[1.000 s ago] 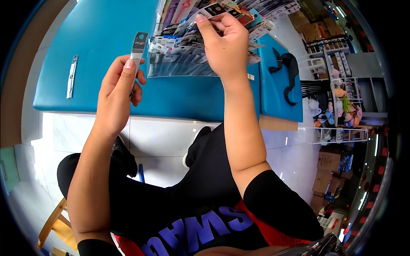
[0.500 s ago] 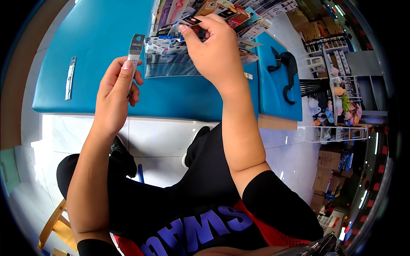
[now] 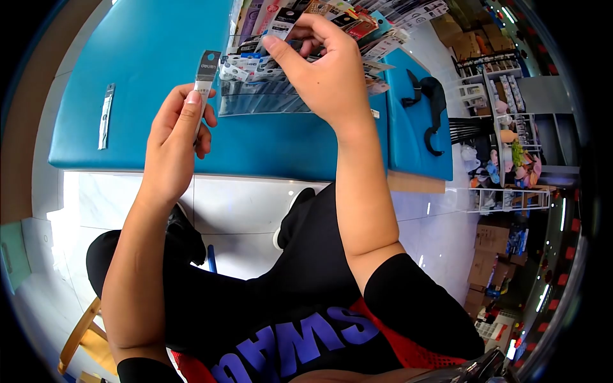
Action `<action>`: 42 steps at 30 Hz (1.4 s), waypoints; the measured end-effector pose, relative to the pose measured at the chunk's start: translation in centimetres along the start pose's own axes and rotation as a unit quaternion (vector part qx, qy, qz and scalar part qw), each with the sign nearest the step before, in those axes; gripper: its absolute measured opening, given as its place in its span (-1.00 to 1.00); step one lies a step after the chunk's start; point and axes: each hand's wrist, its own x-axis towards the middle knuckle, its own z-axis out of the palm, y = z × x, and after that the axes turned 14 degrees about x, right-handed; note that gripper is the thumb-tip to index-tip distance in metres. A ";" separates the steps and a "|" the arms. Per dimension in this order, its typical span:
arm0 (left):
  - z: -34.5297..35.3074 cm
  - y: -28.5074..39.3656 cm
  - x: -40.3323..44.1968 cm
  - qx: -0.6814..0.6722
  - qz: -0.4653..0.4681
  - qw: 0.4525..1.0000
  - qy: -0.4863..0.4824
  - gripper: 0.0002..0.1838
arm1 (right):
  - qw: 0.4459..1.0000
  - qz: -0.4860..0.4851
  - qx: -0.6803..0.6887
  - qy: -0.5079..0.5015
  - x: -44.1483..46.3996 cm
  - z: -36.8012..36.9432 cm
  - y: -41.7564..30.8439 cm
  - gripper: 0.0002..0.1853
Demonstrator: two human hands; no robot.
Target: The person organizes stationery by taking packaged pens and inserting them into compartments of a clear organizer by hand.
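Observation:
My left hand (image 3: 182, 131) is closed around a slim packet (image 3: 207, 70) with a dark grey top and a hang hole, held upright over the blue padded surface (image 3: 147, 70). To its right stands a clear box (image 3: 255, 105) filled with several packets in different colours. Over this box, my right hand (image 3: 322, 67) pinches a packet with a black top (image 3: 285, 19) between thumb and fingers. The lower end of that packet is hidden among the others. A separate slim packet (image 3: 106, 118) lies flat on the blue surface at the left.
A black strap (image 3: 435, 115) lies on a second blue pad (image 3: 408, 147) at the right. Beyond it are white shelves (image 3: 511, 201) and cardboard boxes (image 3: 490, 239). A wooden chair (image 3: 80, 332) is at the lower left.
My right hand first moved left over the box, then slightly back right; a black-topped packet now shows more fully in its grip. My left hand has barely moved.

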 end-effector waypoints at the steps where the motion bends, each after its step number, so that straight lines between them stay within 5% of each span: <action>1: 0.0 0.0 0.0 0.001 -0.001 1.000 0.000 -0.56 | 1.000 -0.027 -0.009 0.002 0.0 0.1 0.1 -0.67; 4: 0.0 0.1 0.2 0.001 0.000 1.000 0.002 -0.57 | 1.000 0.001 -0.010 0.009 -0.2 0.1 0.8 -0.75; 7: 0.1 0.0 0.4 0.006 0.003 1.000 0.005 -0.58 | 0.981 -0.043 0.169 0.086 0.3 0.4 1.3 -0.78; 10: 0.2 -0.1 0.7 0.000 0.007 1.000 0.003 -0.58 | 0.974 -0.003 0.219 0.061 0.4 -0.2 1.1 -0.81; 15: 0.3 0.6 1.0 -0.002 -0.002 1.000 0.006 -0.58 | 0.987 0.121 0.097 -0.033 -0.1 -0.7 0.8 -0.71; 18: 0.3 0.8 1.2 -0.009 -0.001 1.000 0.011 -0.58 | 0.997 0.027 -0.069 -0.019 -0.5 0.1 0.9 -0.66; 29: 0.2 2.8 1.5 -0.040 0.014 0.999 0.009 -0.58 | 0.969 -0.008 -0.238 -0.071 -0.9 2.0 -0.7 -0.74; 42: 0.4 2.9 2.9 -0.026 0.028 0.999 0.024 -0.60 | 0.999 -0.016 -0.039 -0.022 0.6 -0.4 -0.3 -0.81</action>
